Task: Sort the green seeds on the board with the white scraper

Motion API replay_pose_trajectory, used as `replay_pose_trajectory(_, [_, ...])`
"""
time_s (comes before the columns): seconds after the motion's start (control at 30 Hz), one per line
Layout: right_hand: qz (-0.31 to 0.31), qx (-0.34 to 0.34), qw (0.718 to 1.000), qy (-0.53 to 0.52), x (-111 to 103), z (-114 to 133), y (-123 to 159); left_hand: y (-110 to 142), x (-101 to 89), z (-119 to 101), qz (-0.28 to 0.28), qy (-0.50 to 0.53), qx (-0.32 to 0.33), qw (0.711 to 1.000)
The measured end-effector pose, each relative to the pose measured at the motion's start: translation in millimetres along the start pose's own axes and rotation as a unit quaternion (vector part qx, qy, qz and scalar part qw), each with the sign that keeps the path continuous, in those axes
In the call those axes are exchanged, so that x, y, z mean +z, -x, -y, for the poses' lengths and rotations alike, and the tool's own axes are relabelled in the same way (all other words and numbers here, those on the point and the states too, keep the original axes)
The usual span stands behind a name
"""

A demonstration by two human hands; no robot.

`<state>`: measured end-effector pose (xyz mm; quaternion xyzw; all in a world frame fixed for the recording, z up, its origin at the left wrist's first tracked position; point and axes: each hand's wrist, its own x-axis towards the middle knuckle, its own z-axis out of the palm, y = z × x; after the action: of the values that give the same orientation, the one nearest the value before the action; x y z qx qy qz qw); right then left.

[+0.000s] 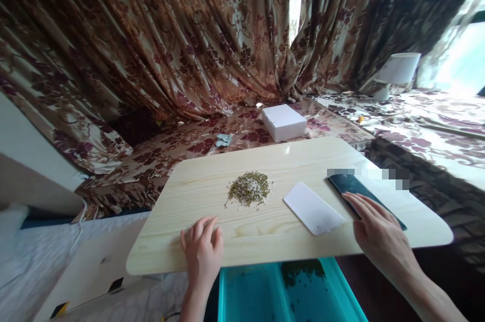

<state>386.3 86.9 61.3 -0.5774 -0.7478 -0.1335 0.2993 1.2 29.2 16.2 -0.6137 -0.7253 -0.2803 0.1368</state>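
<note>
My left hand rests at the near edge of the wooden-topped table, fingers slightly bent and apart, holding nothing. Ahead of it lies a loose pile of small green beans mixed with white grains. On the right, my right hand lies with fingers stretched over a dark, glossy, phone-like slab, apparently touching its surface. Between the pile and that hand is a flat white rectangular piece with small marks at its near end.
Below the near edge sits a turquoise divided tray; its right compartment holds green bits. Behind the table, a white box and a pale folded cloth lie on floral fabric. A white lamp stands far right.
</note>
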Motion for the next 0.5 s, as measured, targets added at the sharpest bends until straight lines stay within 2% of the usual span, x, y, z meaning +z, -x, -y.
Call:
replay_pose_trajectory(0.1, [0.018,0.032,0.998,0.056,0,-27,-6,1,6.8,7,-0.008,-0.006,0.019,1.0])
replay_pose_trajectory(0.2, [0.027,0.032,0.997,0.059,-3,-35,-9,2,9.2,10,-0.011,-0.007,0.023,1.0])
replay_pose_trajectory(0.33, [0.007,-0.007,1.0,0.006,-15,-13,-9,2,6.5,5,-0.004,-0.006,0.01,1.0])
replay_pose_trajectory(0.4, [0.021,-0.018,0.999,-0.042,-17,3,-8,2,4.6,3,-0.001,-0.005,0.006,1.0])
replay_pose_trajectory(0.5, [0.07,-0.039,0.993,-0.082,-9,27,-7,2,3.4,2,0.003,-0.004,0.004,1.0])
